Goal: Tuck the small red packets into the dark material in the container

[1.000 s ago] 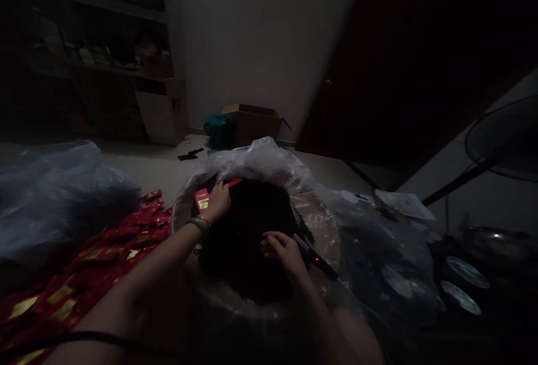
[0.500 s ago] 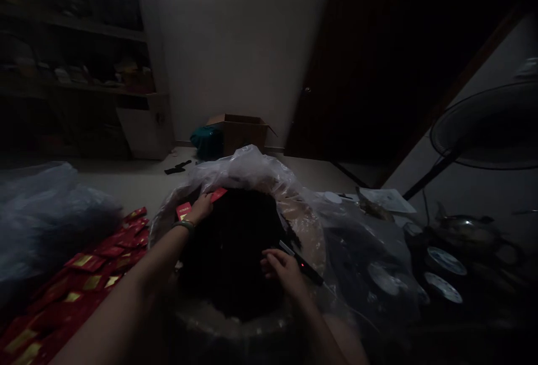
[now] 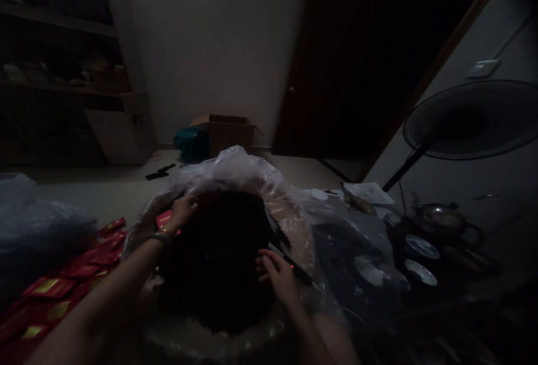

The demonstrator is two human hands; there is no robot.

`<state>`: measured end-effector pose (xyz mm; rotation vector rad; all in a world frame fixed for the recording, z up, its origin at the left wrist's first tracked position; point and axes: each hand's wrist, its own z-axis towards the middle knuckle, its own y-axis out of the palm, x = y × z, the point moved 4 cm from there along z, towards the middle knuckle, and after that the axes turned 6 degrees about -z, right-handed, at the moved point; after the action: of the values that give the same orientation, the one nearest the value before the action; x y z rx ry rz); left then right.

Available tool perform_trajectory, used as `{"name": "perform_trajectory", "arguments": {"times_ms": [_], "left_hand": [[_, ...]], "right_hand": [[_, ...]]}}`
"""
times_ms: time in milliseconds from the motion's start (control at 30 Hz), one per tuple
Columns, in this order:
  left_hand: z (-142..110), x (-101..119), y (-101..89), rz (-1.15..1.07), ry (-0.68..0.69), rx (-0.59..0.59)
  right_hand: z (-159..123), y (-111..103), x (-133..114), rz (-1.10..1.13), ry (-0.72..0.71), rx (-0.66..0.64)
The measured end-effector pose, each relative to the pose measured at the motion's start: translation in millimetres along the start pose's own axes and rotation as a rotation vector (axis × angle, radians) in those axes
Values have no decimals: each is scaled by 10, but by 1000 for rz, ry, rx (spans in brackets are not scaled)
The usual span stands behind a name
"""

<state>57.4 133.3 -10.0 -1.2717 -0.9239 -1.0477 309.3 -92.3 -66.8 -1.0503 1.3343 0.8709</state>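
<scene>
A large basin (image 3: 137,227) lined with clear plastic holds a dark loose heap (image 3: 214,264), too dim to identify. Over its far left part, my left hand (image 3: 184,213) is closed, with a dim reddish packet (image 3: 207,201) at its fingertips. Another red packet (image 3: 163,219) lies beside that wrist. My right hand (image 3: 275,275) hovers above the right side of the heap, fingers loosely bent and apart, nothing visible in them. Just beyond it, a slim black device (image 3: 300,274) with a pale tip and a red light slants across the basin's right side.
Many red packets (image 3: 79,269) are piled at left beside a large plastic bag (image 3: 37,219). On the right are a clear plastic sheet (image 3: 353,241), patterned dishes (image 3: 421,246), a teapot (image 3: 439,216) and a standing fan (image 3: 471,121). A cardboard box (image 3: 230,131) stands by the wall.
The view has turned slightly right. At my left fingertips, the bright red packet has become dim and mostly shaded. My right hand stays beside the black device, its fingers slightly more spread.
</scene>
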Motion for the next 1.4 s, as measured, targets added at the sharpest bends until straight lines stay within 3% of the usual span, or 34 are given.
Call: {"name": "perform_trajectory", "arguments": {"times_ms": [133, 233, 367, 533, 667, 767, 867, 1067, 1200, 1267, 1400], "left_hand": [[-610, 161, 20, -9, -34, -180], [-1232, 335, 88, -34, -45, -404], [-1815, 543, 155, -28, 18, -443], [-2092, 555, 321, -106, 94, -344], [-2120, 429, 392, -165, 77, -205], [-2094, 355, 433, -218, 17, -189], [-2078, 330, 459, -218, -10, -219], [-2068, 312, 427, -145, 60, -216], [-2067, 300, 413, -100, 111, -199], [-2076, 307, 409, -82, 137, -201], [-2096, 344, 425, -45, 159, -269]], "right_hand": [[10, 89, -206, -108, -229, 175], [-47, 204, -449, -211, -414, 157], [-232, 306, -665, -294, -539, 120], [-511, 435, -647, -389, -739, 136], [-625, 511, -562, -510, -930, 283], [-647, 529, -543, -655, -1019, 415], [-613, 499, -554, -730, -992, 471], [-495, 497, -560, -606, -914, 348], [-377, 455, -471, -374, -576, 385], [-329, 450, -441, -336, -407, 337], [-267, 441, -448, -286, -217, 178]]}}
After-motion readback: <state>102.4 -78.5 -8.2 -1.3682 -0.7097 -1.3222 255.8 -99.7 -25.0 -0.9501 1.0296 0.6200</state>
